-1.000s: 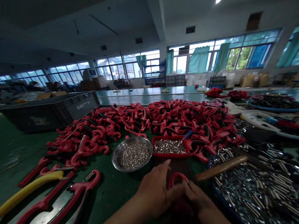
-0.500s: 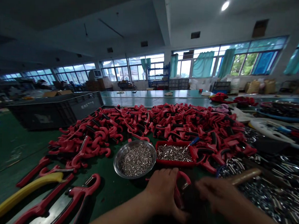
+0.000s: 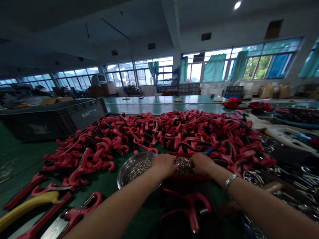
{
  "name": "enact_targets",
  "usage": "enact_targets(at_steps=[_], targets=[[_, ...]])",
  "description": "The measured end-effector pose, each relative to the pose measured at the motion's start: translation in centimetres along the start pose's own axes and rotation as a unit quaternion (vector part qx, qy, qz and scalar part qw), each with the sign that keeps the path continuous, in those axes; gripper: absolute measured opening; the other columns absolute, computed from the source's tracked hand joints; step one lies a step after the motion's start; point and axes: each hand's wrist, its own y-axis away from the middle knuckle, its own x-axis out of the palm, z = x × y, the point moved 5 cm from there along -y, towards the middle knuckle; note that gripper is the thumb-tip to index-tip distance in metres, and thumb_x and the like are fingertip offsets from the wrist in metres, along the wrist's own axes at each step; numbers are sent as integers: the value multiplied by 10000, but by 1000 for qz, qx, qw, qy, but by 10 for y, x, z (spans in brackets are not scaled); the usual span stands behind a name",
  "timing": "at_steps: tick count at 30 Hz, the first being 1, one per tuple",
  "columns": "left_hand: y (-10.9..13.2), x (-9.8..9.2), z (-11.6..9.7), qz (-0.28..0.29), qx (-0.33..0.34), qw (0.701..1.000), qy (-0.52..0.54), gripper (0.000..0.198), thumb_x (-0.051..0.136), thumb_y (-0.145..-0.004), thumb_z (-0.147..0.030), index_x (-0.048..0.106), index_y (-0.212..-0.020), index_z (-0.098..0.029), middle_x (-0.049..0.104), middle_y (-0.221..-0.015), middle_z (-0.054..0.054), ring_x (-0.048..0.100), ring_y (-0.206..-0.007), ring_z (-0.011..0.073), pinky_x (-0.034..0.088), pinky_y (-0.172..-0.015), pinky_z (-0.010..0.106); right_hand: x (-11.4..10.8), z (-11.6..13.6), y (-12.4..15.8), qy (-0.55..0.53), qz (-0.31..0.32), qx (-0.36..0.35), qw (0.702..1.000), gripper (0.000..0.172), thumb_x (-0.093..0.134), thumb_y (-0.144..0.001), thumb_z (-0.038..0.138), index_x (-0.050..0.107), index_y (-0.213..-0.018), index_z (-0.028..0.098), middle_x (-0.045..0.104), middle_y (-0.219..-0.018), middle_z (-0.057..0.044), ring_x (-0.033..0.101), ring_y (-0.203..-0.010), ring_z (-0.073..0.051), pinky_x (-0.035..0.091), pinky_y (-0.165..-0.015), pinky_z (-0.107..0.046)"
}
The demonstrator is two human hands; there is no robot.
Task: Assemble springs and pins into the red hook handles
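Reaching both hands over a shallow red plastic tray (image 3: 189,177) holding small silver metal pieces (image 3: 183,165): the left hand (image 3: 163,165) curls down beside a round steel bowl (image 3: 126,171), the right hand (image 3: 202,163) at the tray's far side. Fingers are part closed, their tips hidden, so any hold cannot be told. Pieces are judged light, stiff and slippery, best pinched singly.

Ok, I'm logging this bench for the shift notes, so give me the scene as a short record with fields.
left hand: left hand, at the rim of a steel bowl of small metal pieces
right hand: right hand, over a red tray of small metal pieces
held: cannot tell
right wrist: metal band
below hands: red tool with a metal spring
beyond: heap of red hooked parts
left of heap: black plastic crate
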Motion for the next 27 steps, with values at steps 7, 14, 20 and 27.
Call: enact_targets(at_steps=[7, 14, 20, 27], targets=[[-35, 21, 2, 60, 7, 998, -31, 258, 504, -851, -322, 541, -1049, -161, 547, -1088, 67, 540, -953, 192, 448, -821, 404, 2, -23, 12, -61, -101, -29, 993, 177, 521, -862, 310, 590, -905, 153, 606, -941, -31, 575, -853, -171, 466, -762, -378], [-29, 16, 17, 2, -17, 999, 36, 247, 529, -818, -394, 596, -940, -190, 605, -1003, 45, 547, -958, 200, 433, -815, 379, -1, -26, 21, -136, -133, -44, 981, 164, 550, -845, 292, 588, -811, 137, 608, -813, 0, 586, -741, -145, 488, -674, -324], [-30, 14, 22, -20, -39, 989, 139, 245, 526, -820, -363, 572, -886, -132, 632, -891, 53, 599, -784, 161, 466, -718, 336, 0, -24, 40, -170, -129, -71, 974, 180, 582, -819, 274, 565, -708, 133, 576, -690, 33, 571, -650, -123, 478, -605, -284], [-9, 25, 10, -12, -4, 954, 299, 147, 459, -835, -244, 500, -936, -146, 651, -735, 6, 521, -439, 71, 370, -436, 181, 8, -30, 49, -186, -142, -88, 968, 163, 617, -765, 214, 526, -647, 147, 528, -627, 54, 528, -602, -111, 431, -565, -257]])
